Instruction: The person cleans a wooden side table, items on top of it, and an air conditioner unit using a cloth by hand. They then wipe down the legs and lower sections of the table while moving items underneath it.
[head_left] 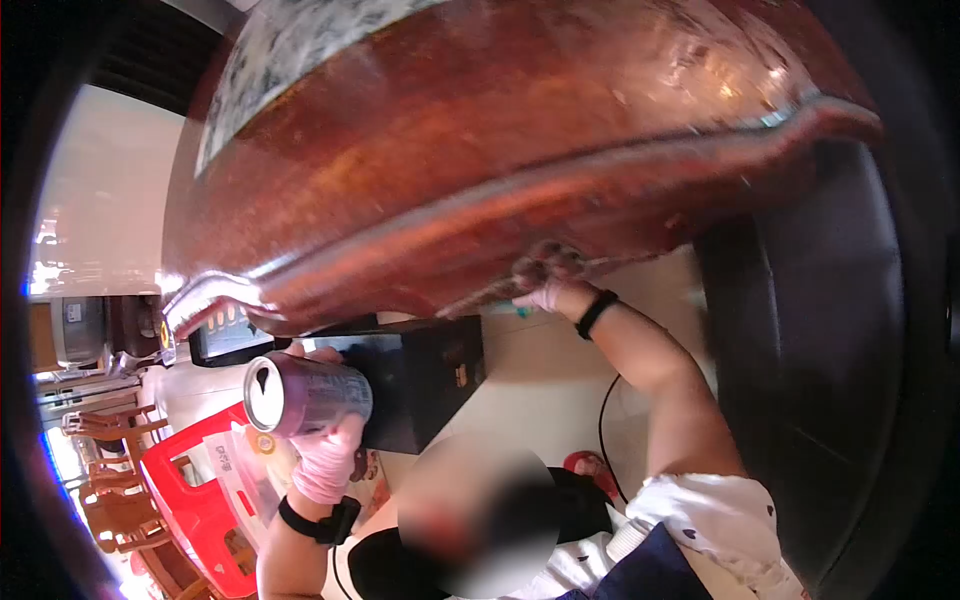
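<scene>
My left hand (335, 455), in a pink glove with a dark band at the wrist, is wrapped round a drink can (322, 393). The can lies tipped on its side, its silver top with a dark opening facing left. My right hand (548, 297), also gloved and with a black wristband, is at the carved lower edge of a reddish-brown wooden table (450, 215). Its fingers are mostly hidden by the carving, so whether they grip the edge is unclear.
A black box (425, 385) stands beyond the can, with a red plastic item (190, 500) at the left. Wooden chairs (115, 490) stand farther left. Dark upholstery (800, 370) fills the right side. A thin black cable (603, 430) runs along the floor.
</scene>
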